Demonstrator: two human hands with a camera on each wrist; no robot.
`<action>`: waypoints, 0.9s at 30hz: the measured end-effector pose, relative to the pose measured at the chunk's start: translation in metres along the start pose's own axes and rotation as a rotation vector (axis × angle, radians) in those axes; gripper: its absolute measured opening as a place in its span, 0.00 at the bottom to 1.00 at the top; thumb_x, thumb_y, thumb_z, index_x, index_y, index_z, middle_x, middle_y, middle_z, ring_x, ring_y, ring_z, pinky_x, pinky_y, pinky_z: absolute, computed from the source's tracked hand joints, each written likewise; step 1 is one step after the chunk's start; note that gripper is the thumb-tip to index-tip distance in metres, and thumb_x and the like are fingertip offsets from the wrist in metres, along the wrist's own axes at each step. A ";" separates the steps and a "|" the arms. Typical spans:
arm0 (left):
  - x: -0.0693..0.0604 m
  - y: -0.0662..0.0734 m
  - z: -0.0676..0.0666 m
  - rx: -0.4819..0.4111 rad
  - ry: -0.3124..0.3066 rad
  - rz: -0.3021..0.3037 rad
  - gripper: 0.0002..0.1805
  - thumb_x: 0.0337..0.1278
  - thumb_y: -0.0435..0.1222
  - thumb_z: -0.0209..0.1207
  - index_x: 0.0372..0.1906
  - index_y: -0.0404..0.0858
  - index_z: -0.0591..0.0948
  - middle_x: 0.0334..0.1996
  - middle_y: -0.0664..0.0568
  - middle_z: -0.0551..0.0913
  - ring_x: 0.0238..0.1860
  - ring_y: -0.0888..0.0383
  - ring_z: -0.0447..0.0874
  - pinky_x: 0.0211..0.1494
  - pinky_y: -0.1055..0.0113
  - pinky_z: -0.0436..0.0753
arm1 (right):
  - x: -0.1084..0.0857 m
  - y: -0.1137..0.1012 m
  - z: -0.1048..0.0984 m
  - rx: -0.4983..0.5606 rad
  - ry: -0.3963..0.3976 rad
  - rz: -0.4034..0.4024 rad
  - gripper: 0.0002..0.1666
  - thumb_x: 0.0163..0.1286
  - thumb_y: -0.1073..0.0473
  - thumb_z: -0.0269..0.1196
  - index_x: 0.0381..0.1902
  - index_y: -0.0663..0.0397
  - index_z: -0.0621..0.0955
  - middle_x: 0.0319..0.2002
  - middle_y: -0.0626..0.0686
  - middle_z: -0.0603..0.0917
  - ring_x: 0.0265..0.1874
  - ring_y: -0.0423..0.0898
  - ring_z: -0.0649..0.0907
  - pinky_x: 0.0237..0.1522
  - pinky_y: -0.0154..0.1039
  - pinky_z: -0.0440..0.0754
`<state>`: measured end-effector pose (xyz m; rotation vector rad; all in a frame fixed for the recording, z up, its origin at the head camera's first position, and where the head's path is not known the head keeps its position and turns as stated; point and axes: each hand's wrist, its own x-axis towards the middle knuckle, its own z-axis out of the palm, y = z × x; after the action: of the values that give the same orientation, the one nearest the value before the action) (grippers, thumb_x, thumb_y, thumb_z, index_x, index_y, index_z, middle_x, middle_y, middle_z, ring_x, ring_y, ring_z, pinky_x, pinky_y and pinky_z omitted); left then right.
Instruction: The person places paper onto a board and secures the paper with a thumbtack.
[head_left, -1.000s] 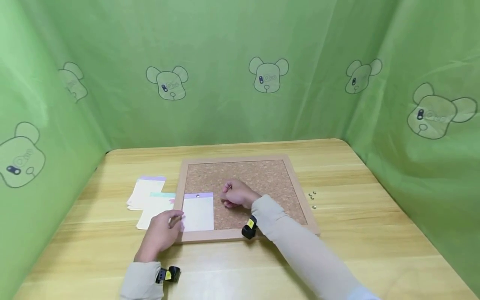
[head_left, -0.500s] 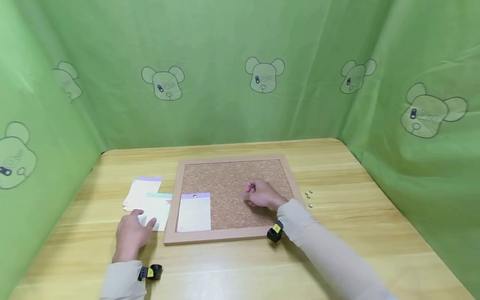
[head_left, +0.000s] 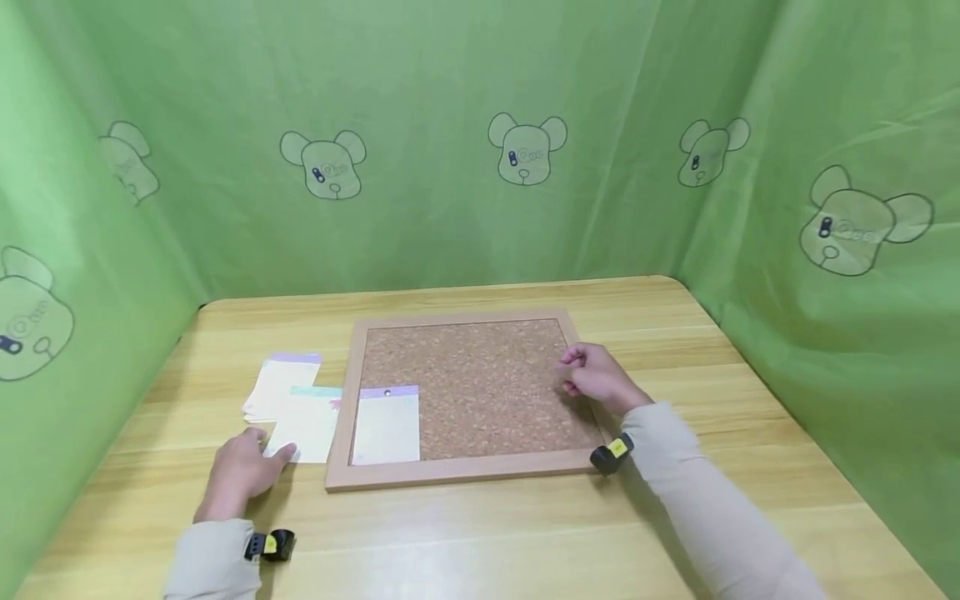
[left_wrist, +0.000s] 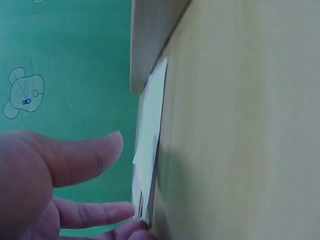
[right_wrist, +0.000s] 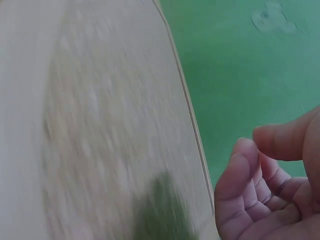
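Observation:
A wood-framed corkboard (head_left: 487, 367) lies on the table. In its lower left corner sits a white paper sheet (head_left: 387, 429) with a purple top band, and a small round tack (head_left: 387, 392) shows on that band. My left hand (head_left: 238, 471) is at the near left corner of a teal-topped sheet (head_left: 303, 427), thumb apart from the fingers. The left wrist view shows fingertips (left_wrist: 131, 212) by the sheets' edge, touching or nearly so. Over the board's right frame hovers my right hand (head_left: 600, 375), fingers loosely bent, thumb close to the index finger. I see nothing in it.
A stack of purple-topped sheets (head_left: 281, 387) lies left of the board, partly under the teal-topped one. Green curtains (head_left: 427, 225) with bear-head outlines enclose the table (head_left: 480, 533) at the back and sides.
My left hand has left the pinned sheet and moved left to the loose sheets. My right hand has swung right across the board and now hides the loose tacks seen earlier beside it.

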<state>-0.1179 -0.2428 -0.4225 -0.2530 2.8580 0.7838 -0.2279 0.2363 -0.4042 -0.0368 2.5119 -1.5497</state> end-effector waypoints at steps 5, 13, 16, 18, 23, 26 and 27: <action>0.004 -0.002 -0.003 -0.005 -0.036 -0.026 0.31 0.64 0.46 0.56 0.46 0.15 0.71 0.41 0.23 0.75 0.36 0.41 0.75 0.42 0.50 0.79 | -0.002 0.015 -0.023 -0.046 0.044 0.043 0.11 0.70 0.67 0.55 0.46 0.71 0.71 0.32 0.58 0.76 0.27 0.45 0.79 0.30 0.34 0.82; 0.005 -0.006 -0.002 -0.018 -0.053 -0.087 0.21 0.59 0.43 0.62 0.26 0.28 0.71 0.22 0.44 0.70 0.24 0.53 0.68 0.25 0.65 0.69 | -0.011 0.039 -0.045 -0.177 0.033 0.095 0.12 0.68 0.64 0.57 0.44 0.69 0.72 0.23 0.54 0.78 0.23 0.44 0.78 0.25 0.36 0.78; 0.006 -0.007 -0.004 -0.018 -0.051 -0.092 0.24 0.58 0.42 0.63 0.37 0.20 0.73 0.29 0.38 0.73 0.28 0.50 0.70 0.27 0.63 0.71 | -0.013 0.044 -0.050 -0.227 0.032 0.093 0.12 0.68 0.63 0.57 0.44 0.68 0.72 0.24 0.55 0.78 0.24 0.45 0.79 0.28 0.38 0.79; 0.007 -0.007 -0.004 -0.021 -0.052 -0.090 0.24 0.58 0.42 0.63 0.38 0.20 0.73 0.30 0.37 0.74 0.28 0.49 0.70 0.28 0.63 0.71 | -0.014 0.047 -0.053 -0.241 0.022 0.092 0.12 0.68 0.63 0.58 0.43 0.68 0.73 0.25 0.56 0.79 0.25 0.46 0.79 0.29 0.38 0.79; 0.010 -0.006 -0.006 -0.036 -0.054 -0.093 0.26 0.57 0.40 0.64 0.43 0.19 0.71 0.36 0.30 0.74 0.32 0.46 0.71 0.33 0.59 0.74 | -0.015 0.053 -0.057 -0.222 -0.017 0.098 0.10 0.67 0.64 0.58 0.41 0.68 0.73 0.28 0.56 0.78 0.26 0.46 0.79 0.28 0.37 0.80; 0.011 -0.006 -0.006 -0.038 -0.053 -0.099 0.27 0.56 0.39 0.65 0.45 0.18 0.70 0.39 0.28 0.74 0.34 0.45 0.72 0.35 0.58 0.75 | -0.017 0.056 -0.057 -0.212 -0.034 0.118 0.09 0.66 0.65 0.58 0.40 0.68 0.74 0.28 0.55 0.78 0.25 0.44 0.79 0.27 0.36 0.80; 0.011 -0.006 -0.006 -0.043 -0.052 -0.101 0.25 0.56 0.38 0.65 0.44 0.18 0.71 0.39 0.29 0.74 0.34 0.46 0.72 0.35 0.58 0.75 | -0.018 0.057 -0.057 -0.213 -0.039 0.127 0.09 0.66 0.66 0.58 0.40 0.68 0.73 0.27 0.54 0.78 0.25 0.44 0.78 0.26 0.35 0.80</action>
<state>-0.1280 -0.2520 -0.4224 -0.3733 2.7583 0.8205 -0.2162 0.3147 -0.4270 0.0608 2.5825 -1.2182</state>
